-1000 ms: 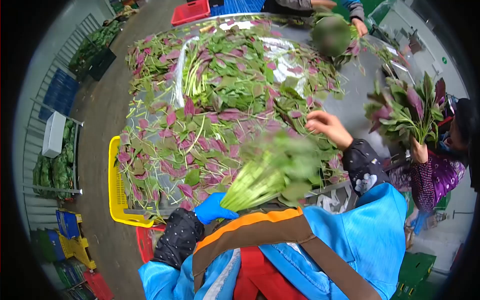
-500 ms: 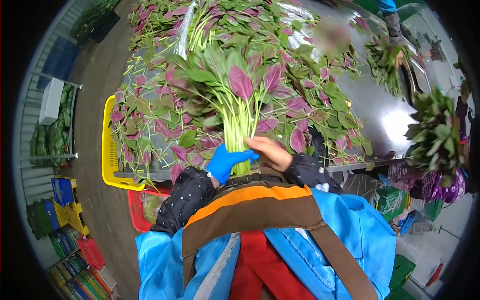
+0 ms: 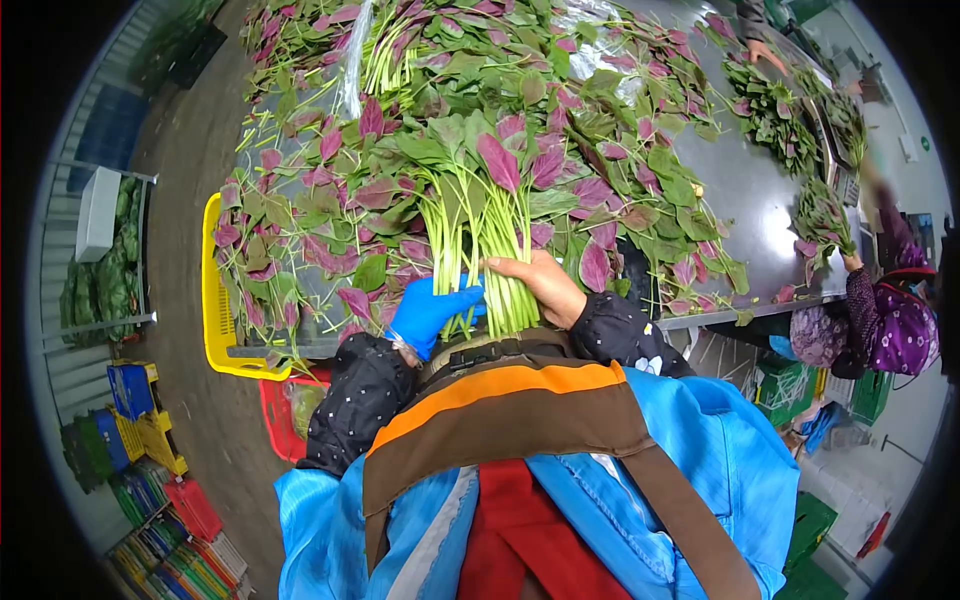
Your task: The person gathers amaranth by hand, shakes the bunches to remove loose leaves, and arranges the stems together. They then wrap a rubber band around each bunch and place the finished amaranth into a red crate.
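While its pale stems point toward the person's body, a bunch of greens (image 3: 478, 190) is gripped near the stem ends by both hands. The blue-gloved left hand (image 3: 430, 312) is closed around the stems, and the bare right hand (image 3: 540, 285) is wrapped over them just beside it. The bunch is held at the near edge of the metal table (image 3: 775, 235), its red-and-green leaves fanned over the loose leaves (image 3: 330, 230) spread there. A yellow crate (image 3: 213, 300) is seen at the table's left edge, a red crate (image 3: 283, 415) just below it. At the right, a smaller bunch (image 3: 822, 215) is apparently held by a co-worker (image 3: 885, 330) in a purple sleeve.
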Tool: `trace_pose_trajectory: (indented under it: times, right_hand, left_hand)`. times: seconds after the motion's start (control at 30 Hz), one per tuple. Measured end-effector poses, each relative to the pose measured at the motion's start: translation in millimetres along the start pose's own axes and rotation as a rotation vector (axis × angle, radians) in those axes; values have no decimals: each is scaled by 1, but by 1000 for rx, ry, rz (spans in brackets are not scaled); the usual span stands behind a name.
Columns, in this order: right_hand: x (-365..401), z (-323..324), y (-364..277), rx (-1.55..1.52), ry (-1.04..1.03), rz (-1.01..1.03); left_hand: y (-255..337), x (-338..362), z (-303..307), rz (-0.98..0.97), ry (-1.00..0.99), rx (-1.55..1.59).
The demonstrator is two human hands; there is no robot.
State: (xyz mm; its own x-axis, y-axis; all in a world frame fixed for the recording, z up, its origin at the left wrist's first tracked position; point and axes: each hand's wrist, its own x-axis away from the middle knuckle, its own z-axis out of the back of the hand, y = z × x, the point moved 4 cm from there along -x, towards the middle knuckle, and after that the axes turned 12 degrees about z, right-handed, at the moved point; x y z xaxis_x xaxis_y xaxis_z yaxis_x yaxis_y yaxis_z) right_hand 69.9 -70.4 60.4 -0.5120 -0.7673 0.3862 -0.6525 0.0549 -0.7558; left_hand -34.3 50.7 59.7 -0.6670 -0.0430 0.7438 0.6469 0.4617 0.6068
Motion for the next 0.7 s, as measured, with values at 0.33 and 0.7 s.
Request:
trace_pose_trajectory:
  times: [0.33, 0.7]
  right_hand:
    - [2, 0, 4, -74, -24, -151]
    - [72, 83, -149, 88, 303, 435]
  left_hand:
    - [4, 8, 2, 82, -83, 310]
    - [85, 116, 127, -592, 96, 532]
